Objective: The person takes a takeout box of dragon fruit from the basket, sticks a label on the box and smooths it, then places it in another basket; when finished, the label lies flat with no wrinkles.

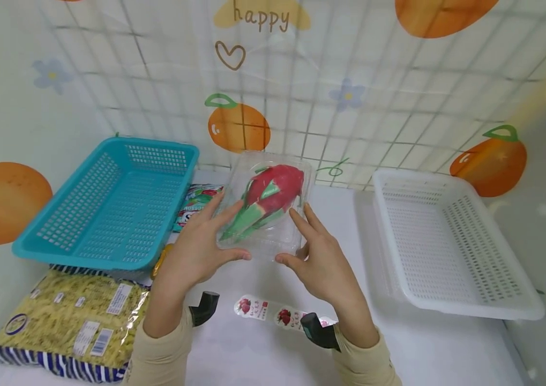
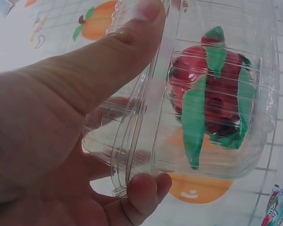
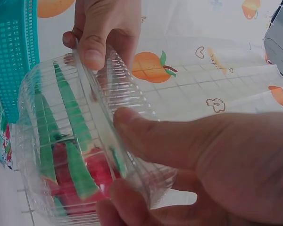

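Evidently the clear plastic box, in the upper middle of the head view, is gripped by its rim so that the dragon fruit inside goes unpressed. The left hand pinches one side of that rim, thumb against fingers; the right hand pinches the opposite side the same way, which probably steadies the box and keeps its halves together. Whether its base touches the table cannot be told. Below centre lies a strip of stickers, close to both wrists, presumably for easy reach. Farther out, a teal packet lies just left of the box, beside a turquoise basket at left; a yellow bag occupies the lower left. A white basket stands at right, leaving the middle for handwork.
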A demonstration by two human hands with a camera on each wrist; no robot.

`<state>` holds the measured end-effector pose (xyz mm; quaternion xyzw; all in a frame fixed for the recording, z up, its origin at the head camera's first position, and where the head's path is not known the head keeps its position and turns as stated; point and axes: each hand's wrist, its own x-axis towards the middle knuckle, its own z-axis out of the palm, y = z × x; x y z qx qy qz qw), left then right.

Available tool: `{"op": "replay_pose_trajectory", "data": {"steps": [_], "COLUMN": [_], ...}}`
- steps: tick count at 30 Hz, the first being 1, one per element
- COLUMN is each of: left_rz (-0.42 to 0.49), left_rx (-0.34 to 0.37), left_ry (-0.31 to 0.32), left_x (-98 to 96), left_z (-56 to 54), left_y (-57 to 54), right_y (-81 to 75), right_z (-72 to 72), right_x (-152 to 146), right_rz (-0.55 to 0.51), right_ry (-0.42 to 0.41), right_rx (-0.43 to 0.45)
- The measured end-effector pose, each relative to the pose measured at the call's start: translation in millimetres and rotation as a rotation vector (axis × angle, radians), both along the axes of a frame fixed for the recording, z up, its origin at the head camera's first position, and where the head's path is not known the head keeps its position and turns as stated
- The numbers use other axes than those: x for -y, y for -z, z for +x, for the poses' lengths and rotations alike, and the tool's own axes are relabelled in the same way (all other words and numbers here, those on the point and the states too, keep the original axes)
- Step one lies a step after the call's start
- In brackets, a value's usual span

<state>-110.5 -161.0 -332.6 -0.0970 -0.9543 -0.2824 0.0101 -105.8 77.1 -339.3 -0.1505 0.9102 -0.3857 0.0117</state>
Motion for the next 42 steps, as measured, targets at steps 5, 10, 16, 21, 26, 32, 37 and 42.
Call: {"op": "replay_pose_trajectory", "data": {"steps": [5, 10, 16, 21, 26, 32, 37, 42], "left_rz": [-0.023, -0.028, -0.016, -0.012, 0.003, 0.024, 0.029, 0.04], "left_rx": [0.006, 0.002, 0.001, 0.025, 0.03, 0.022, 0.037, 0.068], "left_ry": [-0.01, -0.011, -0.006, -0.017, -0.017, -0.019, -0.031, -0.026], "left_x": [-2.4, -5.4, -7.5, -9.6, -11.4, -12.5, -13.2, -15.6], "left_z": [-2.5, -5.4, -7.7, -11.0, -16.3, -21.1, -22.9, -25.9], "left_y": [2.4, 5.5, 9.7, 13.7, 16.8, 18.6, 22.0, 27.7], "right_y": [1.3, 1.3, 3.1, 6.9, 8.8, 10.6, 13.7, 19.6], "right_z": [-1.5, -3.7, -5.9, -9.6, -14.9, -21.8, -26.6, -31.0], "right_x": [-2.0, -4.9, -6.7, -7.5, -9.9, -13.6, -13.7, -16.0], "right_rz": [0.007, 0.011, 0.008, 0.016, 0.02, 0.017, 0.007, 0.014], "right_ry": [0.0, 0.007, 0.014, 0.013, 0.005, -0.005, -0.016, -0.012], "right_rx": [0.007, 0.017, 0.038, 0.045, 0.048, 0.051, 0.065, 0.094]}}
